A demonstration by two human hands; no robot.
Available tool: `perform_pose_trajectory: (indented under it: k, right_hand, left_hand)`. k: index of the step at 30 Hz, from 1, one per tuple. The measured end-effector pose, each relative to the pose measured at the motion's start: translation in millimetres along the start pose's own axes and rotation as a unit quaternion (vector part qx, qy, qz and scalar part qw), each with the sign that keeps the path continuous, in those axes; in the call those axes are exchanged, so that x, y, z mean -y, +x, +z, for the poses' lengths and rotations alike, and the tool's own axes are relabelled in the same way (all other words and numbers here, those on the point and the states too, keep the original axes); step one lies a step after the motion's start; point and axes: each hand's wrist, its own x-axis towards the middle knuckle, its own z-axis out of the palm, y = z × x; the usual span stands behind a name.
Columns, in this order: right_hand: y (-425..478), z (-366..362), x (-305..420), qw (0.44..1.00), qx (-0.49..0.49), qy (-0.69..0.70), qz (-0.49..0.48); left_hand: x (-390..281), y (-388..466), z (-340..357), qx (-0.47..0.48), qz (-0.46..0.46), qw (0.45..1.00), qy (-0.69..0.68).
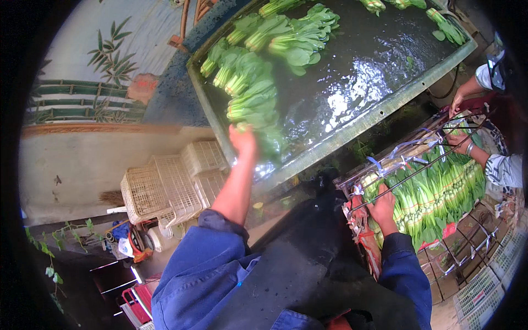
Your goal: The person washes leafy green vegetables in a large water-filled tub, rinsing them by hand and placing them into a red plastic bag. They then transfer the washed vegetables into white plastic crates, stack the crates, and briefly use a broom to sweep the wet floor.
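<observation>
My left hand point(243, 142) is at the lower left of a water-filled trough point(342, 140), its fingers at the stem end of a blurred bundle of leafy greens point(264, 128). More banded bundles point(239, 78) lie in a row along the trough's left side. At the lower right, my right hand point(383, 208) rests at the left end of a metal rack packed with bundled greens point(429, 194). Its fingers touch a bundle there; how firmly they hold it is partly hidden by the leaves and the rack's bars.
A co-worker's hands point(460, 142) are at the rack's right end. Stacked plastic baskets point(173, 181) stand left of the trough, beside a painted wall point(90, 152). Light plastic crates point(480, 295) lie at the lower right. Thin metal bars point(429, 167) cross above the racked greens.
</observation>
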Motion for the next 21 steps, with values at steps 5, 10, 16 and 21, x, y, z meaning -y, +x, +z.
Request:
perform_pose_trajectory:
  k: [5,10,16,21]
  right_hand:
    - [-22.7,-10.5,-23.9,0.997,-0.006,0.059,0.052]
    - [-47.2,-20.6,-34.8,0.981,0.020,0.095,0.168]
    - [-68.0,-20.1,-37.0,0.962,0.041,0.146,0.227]
    - [-58.8,-35.9,-42.2,0.954,0.057,0.169,0.242]
  left_hand:
    - [71.9,37.5,57.6,0.088,-0.174,0.977,-0.090]
    - [32.9,13.6,65.7,0.480,-0.315,0.811,-0.116]
    - [4.6,-9.8,85.0,0.585,-0.189,0.780,-0.121]
    - [-68.3,-23.1,100.6,0.613,-0.076,0.740,-0.266]
